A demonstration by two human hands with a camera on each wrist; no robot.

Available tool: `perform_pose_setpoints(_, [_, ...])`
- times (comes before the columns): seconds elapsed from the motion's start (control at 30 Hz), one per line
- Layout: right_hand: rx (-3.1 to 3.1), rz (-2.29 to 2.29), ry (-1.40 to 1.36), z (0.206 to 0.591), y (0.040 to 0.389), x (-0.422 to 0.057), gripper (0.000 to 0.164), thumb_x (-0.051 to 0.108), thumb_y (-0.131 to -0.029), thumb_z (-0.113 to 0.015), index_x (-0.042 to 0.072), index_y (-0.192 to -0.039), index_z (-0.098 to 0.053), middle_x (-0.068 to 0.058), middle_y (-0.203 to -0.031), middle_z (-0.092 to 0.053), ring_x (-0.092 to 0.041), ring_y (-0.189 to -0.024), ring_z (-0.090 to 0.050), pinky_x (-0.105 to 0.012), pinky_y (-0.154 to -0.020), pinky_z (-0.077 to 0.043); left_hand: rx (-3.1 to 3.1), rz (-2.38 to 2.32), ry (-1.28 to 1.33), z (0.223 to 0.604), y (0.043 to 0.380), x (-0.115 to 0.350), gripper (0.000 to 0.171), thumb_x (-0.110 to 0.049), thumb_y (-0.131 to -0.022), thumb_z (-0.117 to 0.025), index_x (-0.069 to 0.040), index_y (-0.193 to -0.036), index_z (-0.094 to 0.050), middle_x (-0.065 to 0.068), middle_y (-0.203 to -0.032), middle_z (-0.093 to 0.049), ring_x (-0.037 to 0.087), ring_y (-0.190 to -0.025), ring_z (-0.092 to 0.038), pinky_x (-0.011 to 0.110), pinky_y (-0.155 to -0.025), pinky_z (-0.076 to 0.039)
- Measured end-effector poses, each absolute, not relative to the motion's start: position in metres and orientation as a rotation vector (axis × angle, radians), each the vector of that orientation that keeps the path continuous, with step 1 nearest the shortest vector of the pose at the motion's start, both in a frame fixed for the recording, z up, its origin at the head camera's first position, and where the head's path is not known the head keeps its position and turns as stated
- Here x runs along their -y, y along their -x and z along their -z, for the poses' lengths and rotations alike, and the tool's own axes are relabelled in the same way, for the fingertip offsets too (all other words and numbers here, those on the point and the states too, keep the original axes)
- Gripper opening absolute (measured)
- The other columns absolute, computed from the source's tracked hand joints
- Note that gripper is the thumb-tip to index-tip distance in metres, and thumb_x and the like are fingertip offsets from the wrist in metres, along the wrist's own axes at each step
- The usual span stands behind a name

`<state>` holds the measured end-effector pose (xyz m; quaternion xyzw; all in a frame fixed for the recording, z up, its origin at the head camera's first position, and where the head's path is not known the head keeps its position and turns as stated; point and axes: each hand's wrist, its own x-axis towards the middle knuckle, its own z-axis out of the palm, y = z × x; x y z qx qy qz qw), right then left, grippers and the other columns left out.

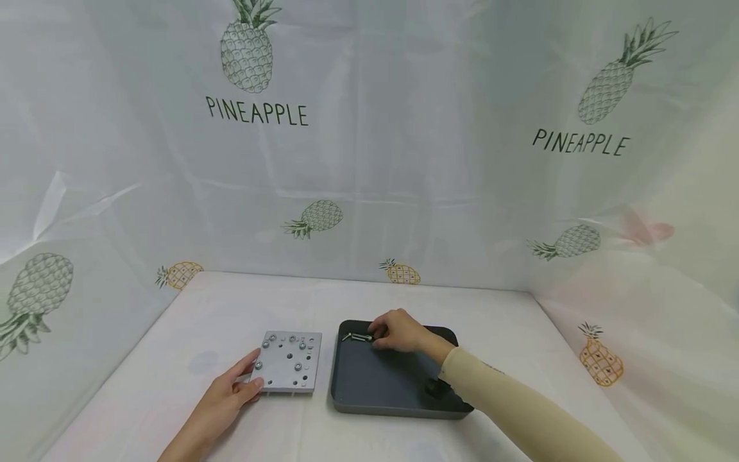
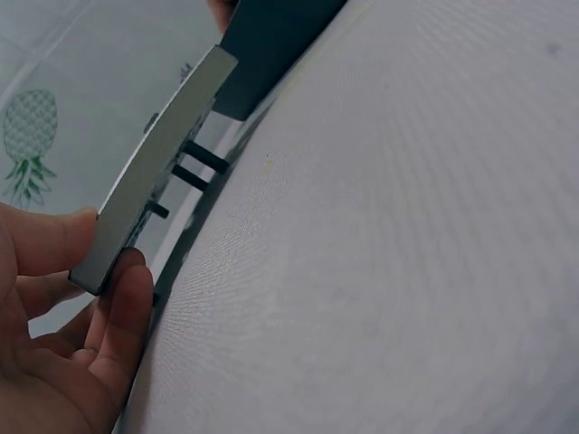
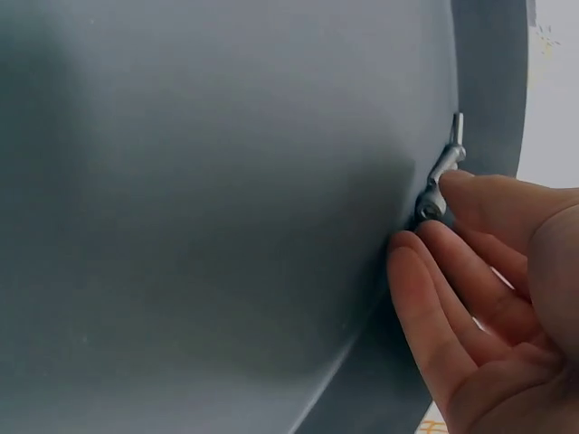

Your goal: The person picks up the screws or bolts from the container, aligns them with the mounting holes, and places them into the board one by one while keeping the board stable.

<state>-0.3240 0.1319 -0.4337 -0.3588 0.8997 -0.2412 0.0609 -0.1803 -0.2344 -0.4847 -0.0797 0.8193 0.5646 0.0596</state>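
My left hand grips a square metal plate by its near left edge, with the thumb on one face and fingers on the other. Several socket-head screws sit in the plate. In the left wrist view, dark screw shanks stick out from its underside. Over the far side of a dark grey tray, my right hand has thumb and fingertips about the head of a screw. Other screws lie beside it on the tray floor; fingers partly hide the group.
A small black object lies in the tray's near right part, beside my right sleeve. White cloth covers the table. Pineapple-printed curtain hangs behind and along both sides.
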Motion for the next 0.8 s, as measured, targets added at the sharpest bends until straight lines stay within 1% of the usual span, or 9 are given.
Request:
perform_pose_setpoints(0.17, [-2.792,0.663,1.114,0.440,0.323,-0.129,0.026,0.009,-0.090,-0.085,-0.001,-0.113,-0.079,-0.006,-0.093,-0.079,-0.015,-0.083,-0.072,-0.028,-0.076,-0.059,-2.488,-1.712,0.236,0.484,0.180,0.233,0.071,-0.020,-0.106,-0.067,-0.010,-0.167,-0.033,0.032,-0.160,-0.039,0.019,-0.103,-0.064,0.027,-0.091,-0.062])
perform_pose_setpoints(0.27, [-2.834,0.649,1.093,0.442,0.322,-0.125,0.023,0.008,-0.089,-0.085,0.000,-0.110,-0.080,-0.006,-0.091,-0.080,-0.014,-0.081,-0.072,-0.028,-0.074,-0.059,-2.487,-1.715,0.233,0.484,0.179,0.233,0.071,-0.020,-0.106,-0.067,-0.010,-0.167,-0.033,0.032,-0.160,-0.039,0.019,-0.103,-0.064,0.027,-0.091,-0.061])
perform_pose_setpoints(0.37, [-2.884,0.642,1.068,0.444,0.319,-0.121,0.021,0.008,-0.089,-0.086,0.000,-0.107,-0.081,-0.006,-0.090,-0.080,-0.016,-0.079,-0.074,-0.029,-0.072,-0.061,-2.492,-1.713,0.229,0.484,0.179,0.233,0.071,-0.020,-0.106,-0.067,-0.010,-0.167,-0.033,0.031,-0.159,-0.040,0.019,-0.103,-0.064,0.027,-0.091,-0.061])
perform_pose_setpoints(0.57, [-2.983,0.633,1.002,0.446,0.314,-0.114,0.015,0.008,-0.087,-0.087,0.002,-0.100,-0.082,-0.008,-0.089,-0.079,-0.019,-0.079,-0.074,-0.036,-0.073,-0.062,-2.488,-1.719,0.227,0.484,0.178,0.233,0.071,-0.020,-0.106,-0.068,-0.011,-0.167,-0.033,0.031,-0.160,-0.040,0.019,-0.102,-0.064,0.027,-0.090,-0.061])
perform_pose_setpoints(0.8, [-3.022,0.675,0.965,0.448,0.311,-0.111,0.008,0.008,-0.088,-0.087,0.005,-0.093,-0.082,-0.004,-0.082,-0.078,-0.015,-0.072,-0.071,-0.032,-0.068,-0.060,-2.498,-1.707,0.228,0.485,0.178,0.233,0.071,-0.020,-0.106,-0.067,-0.012,-0.167,-0.033,0.031,-0.160,-0.040,0.018,-0.101,-0.065,0.025,-0.089,-0.061])
